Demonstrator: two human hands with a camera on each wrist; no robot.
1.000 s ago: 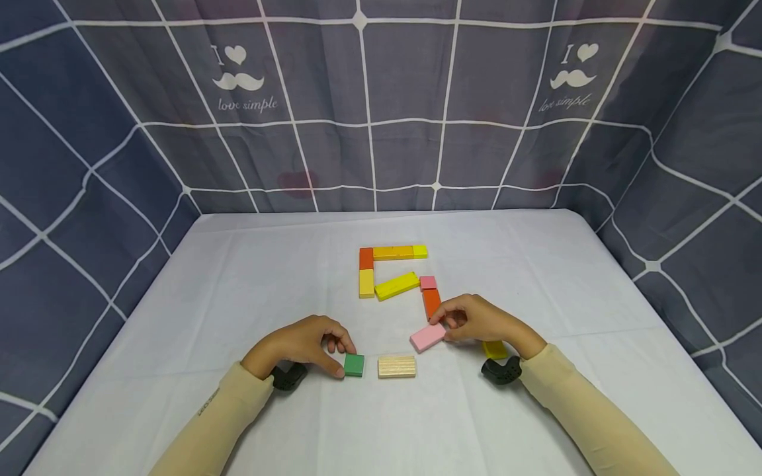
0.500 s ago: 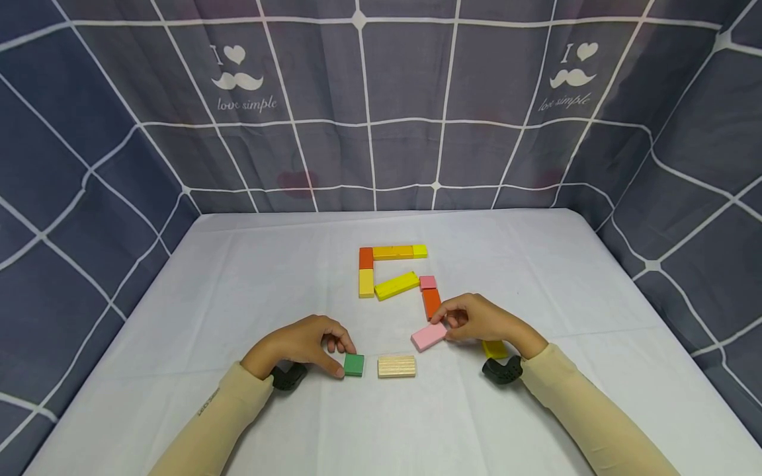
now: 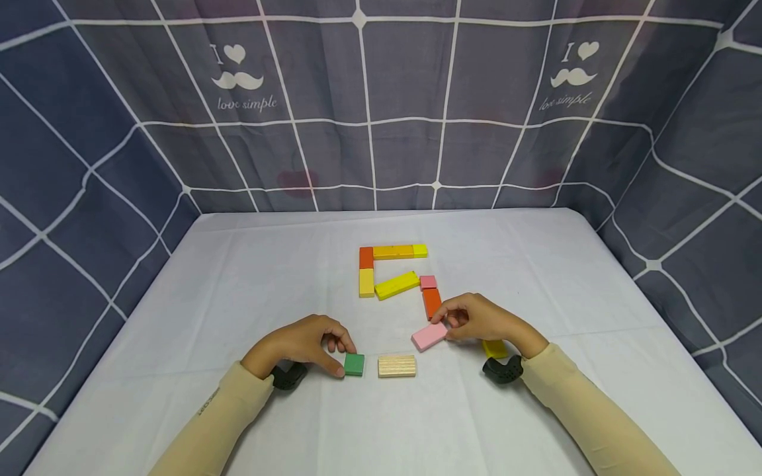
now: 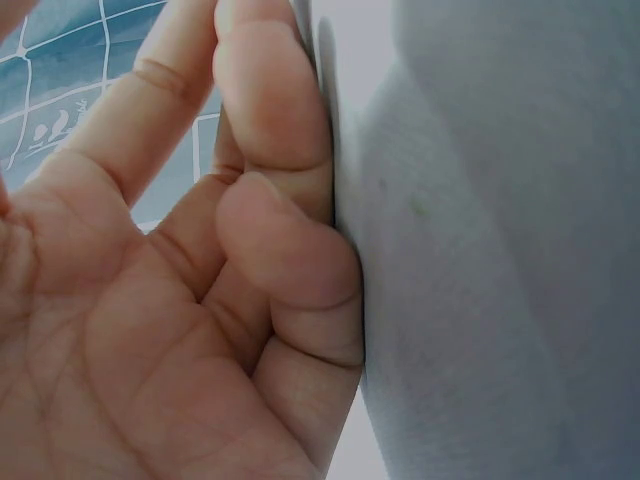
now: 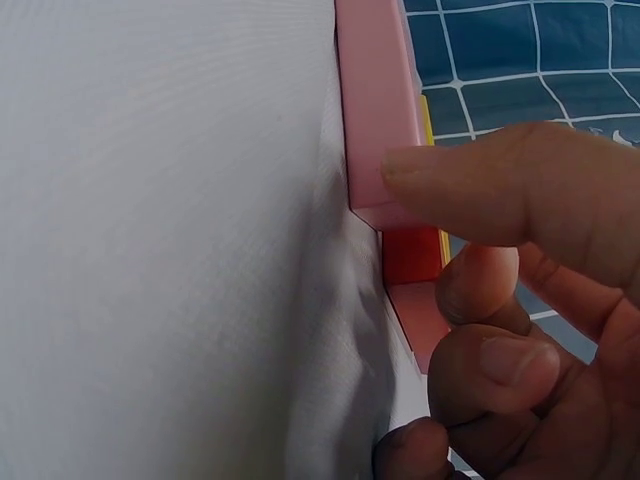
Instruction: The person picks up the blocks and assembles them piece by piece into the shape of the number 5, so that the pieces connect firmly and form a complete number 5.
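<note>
Thumb and a fingertip of the left hand point(image 3: 306, 340) grip the green block point(image 3: 354, 365) at its left and far edges; the left wrist view shows the left hand point(image 4: 180, 290) with other fingers curled against the cloth, the block out of sight. The right hand point(image 3: 488, 322) pinches the near-right end of a pink block point(image 3: 428, 337), which lies slanted just below a red-orange block point(image 3: 432, 305). Up close, the thumb of the right hand point(image 5: 540, 300) presses the side of the pink block point(image 5: 382, 110). Between the hands lies a ridged wooden block point(image 3: 396, 366).
Farther back, a small pink block point(image 3: 428, 282), a slanted yellow block point(image 3: 397, 285), a pale yellow block point(image 3: 366, 283), an orange-red block point(image 3: 366, 258), an orange block point(image 3: 393, 252) and a small yellow block point(image 3: 420, 251) form a bent line. Another yellow block point(image 3: 495, 349) sits partly under the right wrist.
The right hand and its pink block have shifted very slightly to the right. The left hand and the green block have stayed in place.
</note>
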